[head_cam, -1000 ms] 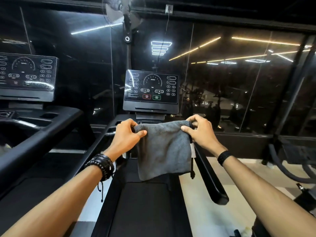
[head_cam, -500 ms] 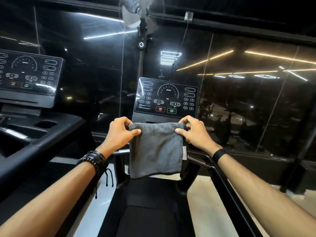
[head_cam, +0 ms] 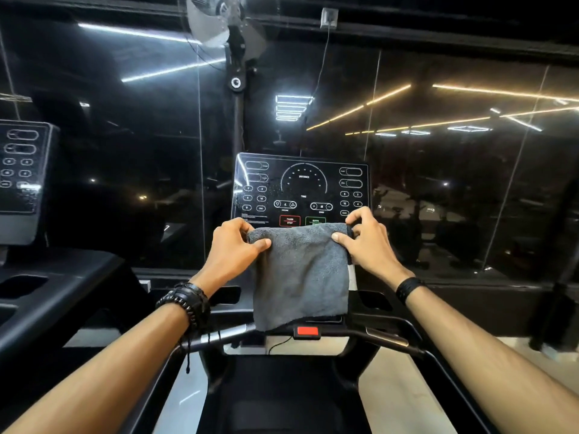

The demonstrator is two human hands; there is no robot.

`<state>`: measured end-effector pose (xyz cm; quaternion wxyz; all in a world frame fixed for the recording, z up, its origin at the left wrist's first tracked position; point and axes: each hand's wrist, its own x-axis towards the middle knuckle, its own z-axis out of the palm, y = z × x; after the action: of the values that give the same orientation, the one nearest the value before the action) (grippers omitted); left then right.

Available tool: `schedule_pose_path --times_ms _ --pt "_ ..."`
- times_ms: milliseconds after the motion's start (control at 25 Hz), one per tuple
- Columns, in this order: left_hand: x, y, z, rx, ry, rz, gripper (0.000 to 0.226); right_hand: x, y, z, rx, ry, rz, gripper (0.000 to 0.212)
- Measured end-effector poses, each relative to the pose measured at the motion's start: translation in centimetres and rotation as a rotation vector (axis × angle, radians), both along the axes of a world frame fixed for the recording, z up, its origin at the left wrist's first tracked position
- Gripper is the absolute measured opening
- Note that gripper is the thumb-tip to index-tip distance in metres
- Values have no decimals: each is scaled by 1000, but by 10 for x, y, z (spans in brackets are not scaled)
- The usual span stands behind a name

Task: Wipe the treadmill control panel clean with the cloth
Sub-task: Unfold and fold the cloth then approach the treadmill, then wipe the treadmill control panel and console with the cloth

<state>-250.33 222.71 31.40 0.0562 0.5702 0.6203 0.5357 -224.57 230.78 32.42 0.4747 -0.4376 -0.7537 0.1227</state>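
I am reaching both forearms up from the lower corners of the frame, and at centre my left hand is pinching the upper left corner of the grey cloth, thumb on the near face and fingers curled behind it, while my right hand is pinching the upper right corner the same way, with the index finger arched above the edge. The cloth is hanging flat between them, its lower edge dangling just above the red safety key on the handlebar. Just behind its top edge the control panel is standing, its upper part in view and the bottom strip, by the red and green buttons, hidden by the cloth; I cannot tell whether the cloth is touching it yet. I judge the wiping is only beginning. To do it well I am meaning to press the cloth flat against the glass, sweep in overlapping passes from the top down, and go lightly over the buttons. Farther off, a second panel is showing at the left edge.
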Motion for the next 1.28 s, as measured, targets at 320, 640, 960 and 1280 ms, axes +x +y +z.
schedule_pose_path --times_ms 320,640,960,1280 --pt "-36 138 31 26 85 11 23 -36 143 37 111 -59 33 31" --pt "-90 238 34 29 148 96 15 -93 251 50 98 -38 116 25" --pt "-160 320 51 96 109 141 20 -170 324 59 126 32 91 18" --pt "-231 409 78 99 165 190 25 -261 397 102 335 26 -62 22"
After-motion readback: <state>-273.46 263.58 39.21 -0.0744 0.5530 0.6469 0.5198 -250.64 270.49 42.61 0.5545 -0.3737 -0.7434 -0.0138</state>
